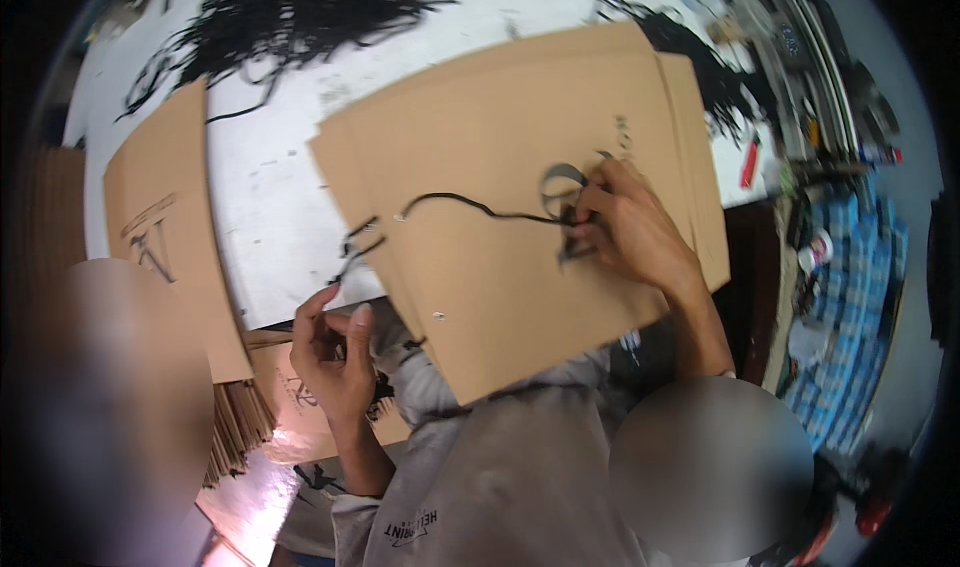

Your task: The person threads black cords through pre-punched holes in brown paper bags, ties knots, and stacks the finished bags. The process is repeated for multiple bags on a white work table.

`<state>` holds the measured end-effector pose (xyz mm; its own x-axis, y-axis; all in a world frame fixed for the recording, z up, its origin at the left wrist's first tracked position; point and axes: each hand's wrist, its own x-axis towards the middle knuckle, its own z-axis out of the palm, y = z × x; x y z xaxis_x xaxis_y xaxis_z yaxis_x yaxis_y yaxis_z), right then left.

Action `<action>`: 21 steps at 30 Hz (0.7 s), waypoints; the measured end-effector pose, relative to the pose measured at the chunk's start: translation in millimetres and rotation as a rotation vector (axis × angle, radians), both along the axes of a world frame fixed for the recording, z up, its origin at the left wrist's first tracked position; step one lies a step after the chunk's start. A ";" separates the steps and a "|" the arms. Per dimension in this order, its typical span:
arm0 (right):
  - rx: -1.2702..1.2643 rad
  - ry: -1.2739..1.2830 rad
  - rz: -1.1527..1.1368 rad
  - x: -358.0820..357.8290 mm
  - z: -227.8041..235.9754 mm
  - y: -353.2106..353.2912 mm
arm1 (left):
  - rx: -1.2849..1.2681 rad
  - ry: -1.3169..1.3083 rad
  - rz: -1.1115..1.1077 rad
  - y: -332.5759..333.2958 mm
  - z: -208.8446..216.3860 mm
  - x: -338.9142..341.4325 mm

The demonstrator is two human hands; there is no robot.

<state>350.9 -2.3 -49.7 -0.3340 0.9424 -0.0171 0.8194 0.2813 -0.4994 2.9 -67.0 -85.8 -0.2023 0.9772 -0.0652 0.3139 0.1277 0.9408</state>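
A flat brown paper bag (500, 307) lies tilted on top of others before me, with metal eyelets (438, 316) along its left side. A black cord (470, 204) runs from an upper eyelet across the bag to my right hand (630, 222), whose fingers pinch its end. Beside those fingers is a dark curved shape, partly hidden; whether it is print or a loose thing I cannot tell. Past the bag's left edge, my left hand (340, 352) has thumb and forefinger apart. Its forefinger tip is close to a short black cord end (338, 277) hanging from that edge.
A heap of black cords (300, 12) lies at the back of the white table (265, 187), and another (690, 52) at the right. More paper bags (165, 197) stand at the left. A red cutter (749, 163) lies near the right edge, beyond which hangs blue checked cloth (850, 297).
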 end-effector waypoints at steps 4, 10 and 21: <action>-0.308 0.342 -0.357 10.1 10.3 -20.7 | -0.109 -0.163 -0.115 -0.2 -1.2 40.4; -0.737 1.348 -0.474 -17.5 -6.7 -40.6 | -0.138 -0.353 -0.087 5.8 -13.2 38.5; -0.163 0.958 -0.086 -98.4 -27.2 -60.6 | -0.231 -0.661 -0.309 3.8 -1.1 24.7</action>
<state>252.5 -62.9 -76.9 -0.2046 0.9744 0.0934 0.0606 0.1078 -0.9923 27.6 -63.2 -86.9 0.2298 0.9299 -0.2870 -0.2513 0.3416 0.9056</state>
